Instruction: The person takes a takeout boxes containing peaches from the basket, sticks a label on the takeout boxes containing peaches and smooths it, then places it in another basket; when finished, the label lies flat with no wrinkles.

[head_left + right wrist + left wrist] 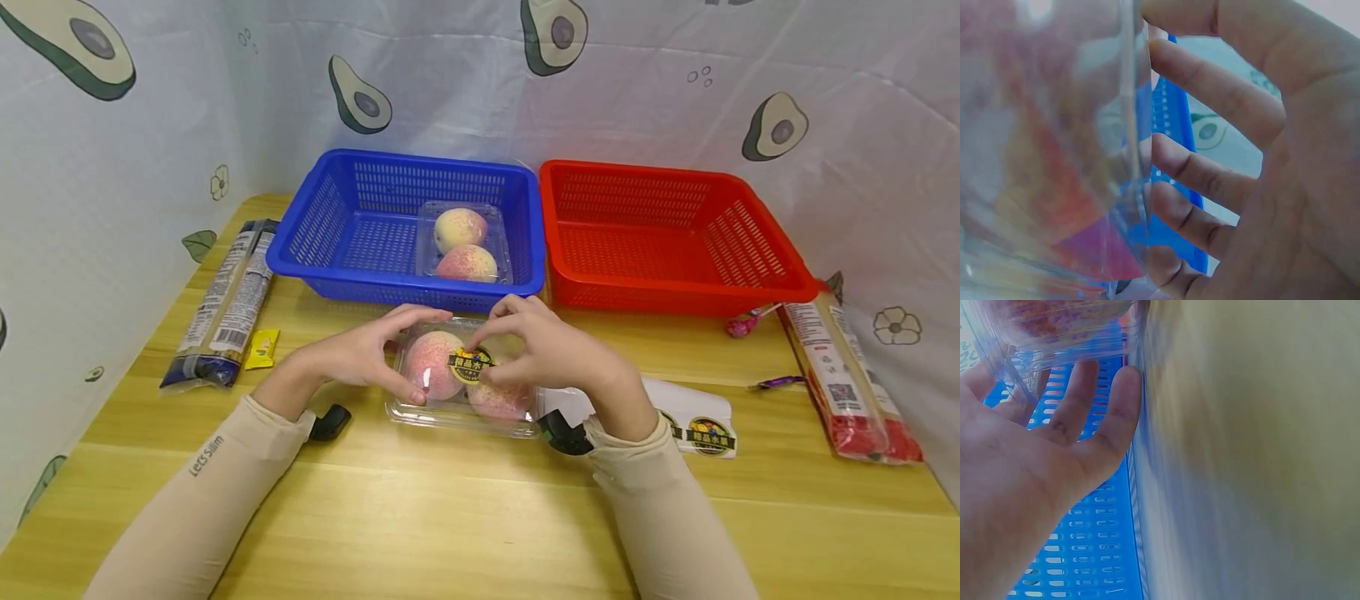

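Both my hands are on the clear clamshell box [457,392] of peaches, which sits on the wooden table [480,517] right in front of me, just short of the blue basket [408,229]. My left hand [367,354] curls round the box's left end, thumb down at the near side and fingers arched over the top edge. My right hand [551,350] curls over the right end, fingertips pinching at the round black-and-yellow sticker [470,364] on the lid. So both are clamped on the box, w/ neither lifted clear of it.

In the left wrist view my left hand's fingers [1116,406] lie against the clear plastic w/ blue basket mesh behind (rest of that view is blur). In the right wrist view my right hand's fingers [1210,94] curve beside the box wall, pink fruit showing thru it.

Inside the blue basket: a second clear box [463,242] w/ two peaches, at its right side. The red basket [667,237] stands just beside the blue one, to the right. A long noodle-type packet [225,304] lies at far left w/ a small yellow sachet [262,347] next to it. Another long packet w/ a red end [847,371] lies at far right. A sheet of the same stickers [697,421] lies near my right wrist.
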Demonstrator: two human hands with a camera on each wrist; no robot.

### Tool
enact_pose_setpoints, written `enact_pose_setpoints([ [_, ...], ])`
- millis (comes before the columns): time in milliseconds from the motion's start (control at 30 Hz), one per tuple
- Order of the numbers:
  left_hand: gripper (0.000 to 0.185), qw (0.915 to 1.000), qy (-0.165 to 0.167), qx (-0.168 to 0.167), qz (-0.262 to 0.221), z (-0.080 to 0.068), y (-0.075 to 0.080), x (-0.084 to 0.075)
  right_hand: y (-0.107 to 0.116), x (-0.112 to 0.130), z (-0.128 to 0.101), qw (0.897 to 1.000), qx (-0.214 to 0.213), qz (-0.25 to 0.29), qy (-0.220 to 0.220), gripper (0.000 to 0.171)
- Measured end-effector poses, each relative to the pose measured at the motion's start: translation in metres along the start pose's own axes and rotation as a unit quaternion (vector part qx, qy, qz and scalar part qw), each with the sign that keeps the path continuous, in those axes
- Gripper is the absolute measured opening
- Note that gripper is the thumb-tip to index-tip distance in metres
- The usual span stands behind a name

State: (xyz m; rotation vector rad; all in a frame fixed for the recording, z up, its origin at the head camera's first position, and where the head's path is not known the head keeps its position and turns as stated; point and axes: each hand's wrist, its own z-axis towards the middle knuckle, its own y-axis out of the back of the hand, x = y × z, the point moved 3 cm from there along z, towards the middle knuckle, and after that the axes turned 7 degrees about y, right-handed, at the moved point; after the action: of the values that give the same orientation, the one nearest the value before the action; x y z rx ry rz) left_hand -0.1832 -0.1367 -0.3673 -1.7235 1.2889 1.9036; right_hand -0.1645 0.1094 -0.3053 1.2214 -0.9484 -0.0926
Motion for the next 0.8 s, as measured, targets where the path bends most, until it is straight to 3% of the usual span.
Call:
enact_pose_setpoints([
  [300, 0.100, 1.0000, 0.010, 0.000, 0.000, -0.001, -0.001, 0.000, 0.005, -0.025, -0.011, 0.995, 0.055, 0.078, 0.020, 0.045],
  [567, 0.098, 0.9987, 0.015, -0.015, 0.047, -0.005, 0.003, -0.010, 0.000, -0.050, -0.015, 0.979, 0.076, 0.181, 0.046, 0.052],
  [700, 0.089, 0.9967, 0.013, -0.037, 0.071, -0.015, 0.016, -0.024, -0.002, -0.055, -0.014, 0.980, 0.066, 0.181, 0.058, 0.052],
  [800, 0.074, 0.9935, 0.004, -0.093, 0.066, -0.026, 0.032, -0.034, -0.004, -0.058, -0.013, 0.978, 0.058, 0.187, 0.066, 0.052],
])
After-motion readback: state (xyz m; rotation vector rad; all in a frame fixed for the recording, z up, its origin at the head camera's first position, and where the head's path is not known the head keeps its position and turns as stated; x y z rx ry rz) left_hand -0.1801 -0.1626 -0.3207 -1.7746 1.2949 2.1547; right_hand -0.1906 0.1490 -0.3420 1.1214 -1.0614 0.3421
